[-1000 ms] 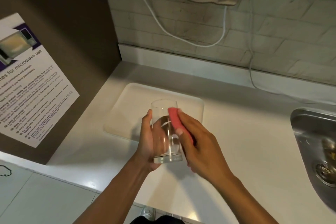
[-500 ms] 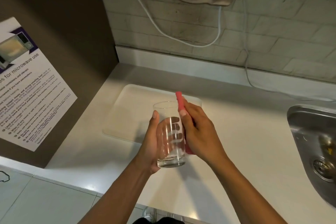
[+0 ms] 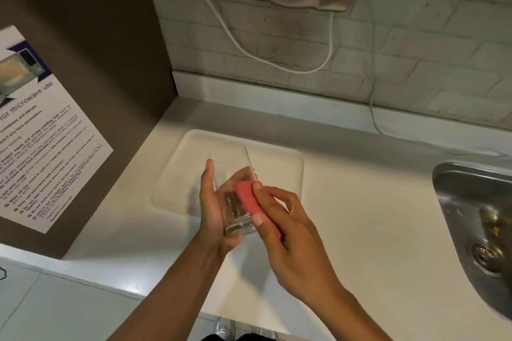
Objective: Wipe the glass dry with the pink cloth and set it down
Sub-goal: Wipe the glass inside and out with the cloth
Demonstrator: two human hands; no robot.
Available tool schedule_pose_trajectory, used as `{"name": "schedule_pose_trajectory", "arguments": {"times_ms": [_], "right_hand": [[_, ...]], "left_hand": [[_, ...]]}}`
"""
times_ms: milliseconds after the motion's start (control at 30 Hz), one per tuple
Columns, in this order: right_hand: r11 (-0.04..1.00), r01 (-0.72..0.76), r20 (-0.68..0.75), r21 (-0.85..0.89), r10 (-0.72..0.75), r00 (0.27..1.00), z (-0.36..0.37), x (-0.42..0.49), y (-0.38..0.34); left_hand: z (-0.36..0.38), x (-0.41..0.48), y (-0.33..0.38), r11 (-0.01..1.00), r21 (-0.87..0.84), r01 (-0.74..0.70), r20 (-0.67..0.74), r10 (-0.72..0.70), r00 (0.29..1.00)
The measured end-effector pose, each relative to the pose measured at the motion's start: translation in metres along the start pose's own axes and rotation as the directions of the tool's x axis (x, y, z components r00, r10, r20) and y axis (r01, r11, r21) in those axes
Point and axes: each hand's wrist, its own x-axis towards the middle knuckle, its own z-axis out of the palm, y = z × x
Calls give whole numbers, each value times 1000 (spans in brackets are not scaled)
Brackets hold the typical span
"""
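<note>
A clear drinking glass [image 3: 231, 163] is held above the white counter, tilted with its rim away from me. My left hand [image 3: 212, 209] wraps its lower half from the left, thumb up along the side. My right hand [image 3: 285, 227] presses a folded pink cloth [image 3: 249, 198] against the glass's right side near the base. Most of the cloth is hidden under my fingers.
A white mat [image 3: 282, 171] lies on the counter [image 3: 360, 230] just behind the glass. A steel sink [image 3: 476, 219] sits at the right edge. A microwave notice [image 3: 41, 152] hangs on the brown panel at left. A white cable [image 3: 374, 108] runs down the tiled wall.
My right hand has slid the pink cloth from the glass's rim down to its lower side. The glass has tipped further away from me, still in my left hand.
</note>
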Motion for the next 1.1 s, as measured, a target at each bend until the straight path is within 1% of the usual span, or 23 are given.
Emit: {"name": "schedule_pose_trajectory", "arguments": {"times_ms": [33,133,167,200,300,333,433,467,567,667,733,833,900,1000,1100], "right_hand": [[1000,-12,12,12,12,1000,-2,-2,1],[990,-124,6,72,124,992,-10,13,1],[990,-128,-4,62,128,992,-11,16,-1],[994,-99,-11,45,100,995,-9,15,-4],[1000,6,45,-22,-5,999,0,-4,-3],[1000,1,63,-30,1,998,0,-7,0],[990,-136,60,44,134,989,-9,7,4],[986,-159,43,59,156,987,-10,12,3],[990,-102,13,100,101,995,-5,7,-6],[997,-56,17,58,55,998,-2,-7,-6],[994,-103,3,48,103,995,-7,1,-3],[978,-181,-2,109,182,983,-9,12,-5],[974,-168,4,152,169,986,-6,7,-8],[981,-128,45,148,123,991,-5,-6,-8],[973,-168,49,160,162,986,-8,4,-9]], "left_hand": [[-1,-1,1,1000,0,2,5,-2,1000],[-1,-3,-8,1000,-20,12,4,-12,1000],[-1,-3,-10,1000,-27,8,3,-8,1000],[0,-3,-9,1000,-28,0,-3,0,1000],[-4,-2,1,999,-38,-9,3,10,1000],[-5,-2,3,999,-42,-5,10,5,1000],[-6,-5,-5,998,-61,9,13,-9,1000],[-5,-5,-7,998,-66,5,13,-4,1000],[-2,-3,-4,999,-47,-6,-7,6,1000],[-1,-3,3,998,-66,-18,7,18,1000],[1,-5,-1,993,-114,1,41,4,999],[3,-7,-10,990,-143,-1,62,10,998],[3,-6,-7,990,-140,-7,38,13,999],[2,-6,5,988,-153,-24,22,28,999],[4,-8,5,992,-121,-19,32,23,999]]}}
